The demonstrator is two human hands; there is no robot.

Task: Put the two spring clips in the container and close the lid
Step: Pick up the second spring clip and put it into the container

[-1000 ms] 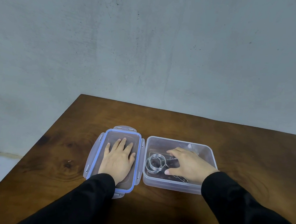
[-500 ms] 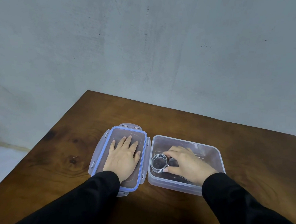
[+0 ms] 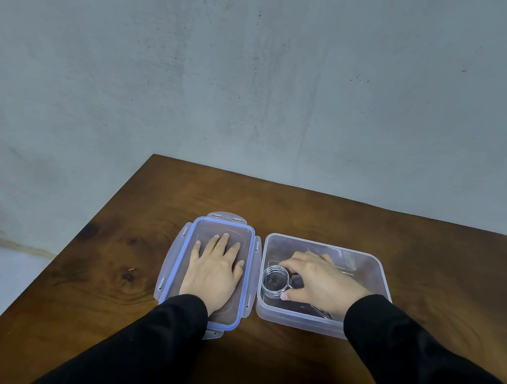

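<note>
Clips look nearly stowed: right hand (image 3: 321, 282) pinches a coiled spring clip (image 3: 274, 281) inside the container (image 3: 370, 260), while left hand (image 3: 213, 274) lies flat and empty on the unfitted lid (image 3: 249, 251).

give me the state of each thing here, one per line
container: open, no lid on, upright on the table
lid: off, lying flat on the table beside the container, latches splayed out
spring clip: inside the container, coil pinched by the right hand
second spring clip: inside the container, mostly hidden under the hand
left hand: open, flat on the lid
right hand: in the container, shut on the spring clip
</note>
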